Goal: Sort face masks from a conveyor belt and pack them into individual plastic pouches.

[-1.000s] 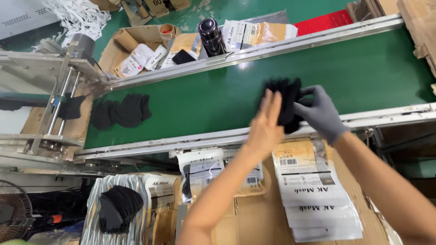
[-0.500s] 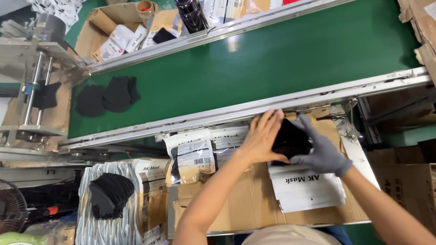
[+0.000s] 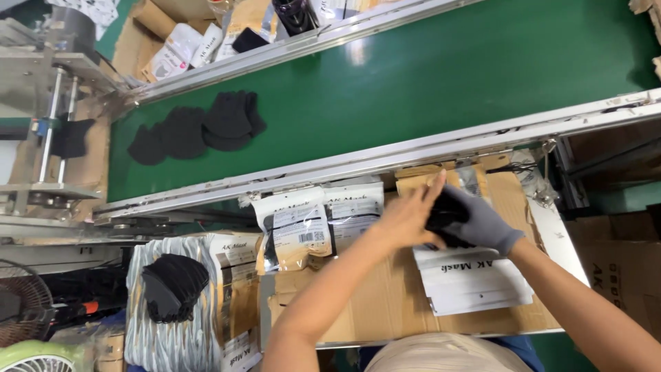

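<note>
Black masks (image 3: pixel 446 215) clasped between bare left hand (image 3: pixel 406 219) and gloved right hand (image 3: pixel 482 222), above white pouches (image 3: pixel 471 279).

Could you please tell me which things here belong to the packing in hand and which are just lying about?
In hand:
left hand
gloved right hand
stack of black masks
white pouches

Lying about:
black masks on the conveyor belt
filled pouches
fan

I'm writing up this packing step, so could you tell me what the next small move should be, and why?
Probably slide the stack of black masks into the top white pouch. The left hand and the gloved right hand grip the stack together directly above the pouches on the cardboard, off the green belt.
</note>
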